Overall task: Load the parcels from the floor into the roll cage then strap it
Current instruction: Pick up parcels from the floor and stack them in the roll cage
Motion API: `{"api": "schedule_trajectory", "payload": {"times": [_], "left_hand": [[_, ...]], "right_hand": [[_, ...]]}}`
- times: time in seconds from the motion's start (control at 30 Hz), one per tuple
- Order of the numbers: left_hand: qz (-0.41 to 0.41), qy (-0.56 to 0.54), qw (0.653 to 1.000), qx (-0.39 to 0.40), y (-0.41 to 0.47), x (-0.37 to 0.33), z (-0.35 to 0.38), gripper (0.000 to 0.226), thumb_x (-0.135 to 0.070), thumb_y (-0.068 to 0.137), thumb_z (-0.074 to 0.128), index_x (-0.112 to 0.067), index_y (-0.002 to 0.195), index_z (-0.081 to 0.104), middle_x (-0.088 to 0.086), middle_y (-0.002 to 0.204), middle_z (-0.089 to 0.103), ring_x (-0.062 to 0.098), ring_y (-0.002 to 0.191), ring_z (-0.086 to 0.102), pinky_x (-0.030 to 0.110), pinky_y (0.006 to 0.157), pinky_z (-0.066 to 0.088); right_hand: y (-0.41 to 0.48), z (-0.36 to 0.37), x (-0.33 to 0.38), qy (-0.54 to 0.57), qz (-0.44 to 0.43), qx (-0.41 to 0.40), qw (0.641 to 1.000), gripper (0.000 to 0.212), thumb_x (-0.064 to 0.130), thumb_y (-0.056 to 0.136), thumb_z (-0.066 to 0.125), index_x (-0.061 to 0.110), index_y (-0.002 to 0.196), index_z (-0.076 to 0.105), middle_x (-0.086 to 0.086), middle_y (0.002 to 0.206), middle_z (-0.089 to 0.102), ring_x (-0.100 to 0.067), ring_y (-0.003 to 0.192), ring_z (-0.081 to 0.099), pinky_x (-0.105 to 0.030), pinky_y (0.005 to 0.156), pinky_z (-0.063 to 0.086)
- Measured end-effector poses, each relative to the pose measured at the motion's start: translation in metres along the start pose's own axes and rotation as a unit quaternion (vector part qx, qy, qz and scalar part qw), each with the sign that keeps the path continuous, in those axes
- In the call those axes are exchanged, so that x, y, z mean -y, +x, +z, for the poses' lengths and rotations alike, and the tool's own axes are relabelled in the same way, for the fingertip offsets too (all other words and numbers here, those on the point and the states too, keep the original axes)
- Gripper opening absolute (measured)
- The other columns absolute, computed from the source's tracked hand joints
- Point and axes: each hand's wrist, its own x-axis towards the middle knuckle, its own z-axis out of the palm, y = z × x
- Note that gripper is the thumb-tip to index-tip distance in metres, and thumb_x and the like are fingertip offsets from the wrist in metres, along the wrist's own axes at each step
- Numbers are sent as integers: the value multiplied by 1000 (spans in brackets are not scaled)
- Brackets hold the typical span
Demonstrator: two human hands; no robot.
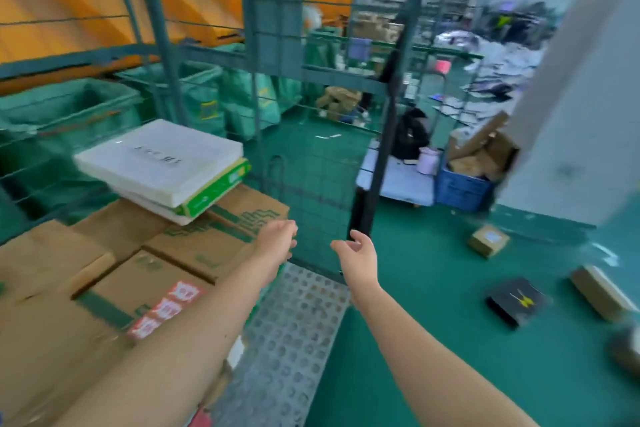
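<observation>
1. A green floor (433,322) is seen across the right half, from 1 to 5 o'clock. A white pillar (571,114) is stood on it at 2 o'clock. An orange wall (69,10) is seen at 10 o'clock, behind the cage wires.
2. The left half is taken up by the roll cage (249,10), made of green wire mesh. Its perforated base plate (287,340) is left bare at 6 o'clock.
3. Inside the cage, brown cardboard boxes (214,246) are packed from 7 to 9 o'clock, one marked with red stickers (162,308). A flat white box (159,159) is laid on top at 9 o'clock, over a green-edged box (221,191).
4. Three parcels are left on the floor: a small brown box (488,240) at 3 o'clock, a black box (517,302) at 4 o'clock, and a long brown box (602,291) at the right edge. They are set well apart from the cage.
5. Both hands are held apart and nothing is gripped, with fingers loosely curled. The left hand (278,239) is held at the corner of the top cardboard box; whether it is touched cannot be told. The right hand (356,253) is held just in front of a dark cage post (381,149).
6. Green sacks (207,104) are lined up beyond the cage at 11 o'clock. A seated person in dark clothes (412,135) is seen at 1 o'clock on a low pale platform (398,180), beside a blue crate (462,189) filled with cardboard.
7. The far room is partly screened by the mesh and the post. Everything is motion-blurred.
</observation>
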Motion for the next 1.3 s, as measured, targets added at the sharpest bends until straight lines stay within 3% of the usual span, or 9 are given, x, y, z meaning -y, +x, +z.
{"api": "schedule_trajectory", "payload": {"times": [0.1, 0.2, 0.3, 0.63, 0.8, 1.0, 1.3], "left_hand": [[10, 26, 997, 73, -11, -3, 66, 23, -16, 95, 48, -24, 73, 46, 2, 82, 46, 17, 75, 49, 26, 57, 33], [14, 56, 990, 130, -27, -5, 131, 24, -19, 98, 47, -23, 74, 49, 0, 77, 49, 17, 74, 48, 25, 58, 35], [19, 79, 979, 185, -43, -5, 199, 28, -15, 94, 45, -27, 69, 40, -1, 77, 38, 15, 66, 39, 25, 55, 27], [23, 123, 945, 303, -118, -3, 426, 9, -19, 96, 49, -17, 92, 56, 2, 95, 56, 19, 86, 55, 27, 66, 41], [34, 155, 916, 369, -160, 10, 529, 16, -19, 97, 48, -14, 107, 58, -1, 93, 58, 17, 84, 57, 25, 67, 43], [41, 192, 873, 446, -201, 23, 628, 9, -15, 95, 47, -17, 95, 55, 1, 92, 54, 17, 82, 52, 24, 62, 39], [38, 254, 806, 533, -214, 41, 791, 15, -17, 95, 48, -14, 104, 58, 0, 91, 57, 16, 84, 55, 27, 69, 45]], "right_hand": [[2, -65, -6, 28, 10, -65, 997, 54, 20, 94, 63, 15, 143, 43, -4, 133, 54, -15, 101, 57, -31, 93, 42], [5, -132, -17, 52, 27, -127, 990, 54, 20, 94, 62, 17, 145, 43, -3, 132, 54, -18, 107, 55, -31, 92, 40], [7, -196, -28, 67, 39, -181, 980, 54, 21, 94, 61, 19, 145, 42, -2, 134, 53, -17, 107, 53, -30, 87, 37], [3, -416, -61, 101, 49, -319, 941, 53, 20, 93, 63, 19, 142, 43, -3, 131, 54, -16, 102, 53, -30, 85, 37], [-6, -510, -82, 116, 58, -380, 916, 56, 21, 92, 63, 19, 144, 42, -3, 130, 54, -17, 105, 53, -32, 92, 41], [-16, -604, -107, 141, 85, -460, 872, 58, 23, 92, 64, 20, 145, 41, -4, 135, 53, -18, 107, 53, -34, 91, 42], [9, -725, -137, 178, 125, -553, 805, 57, 21, 94, 62, 18, 146, 40, -6, 135, 53, -19, 107, 52, -33, 90, 42]]}}
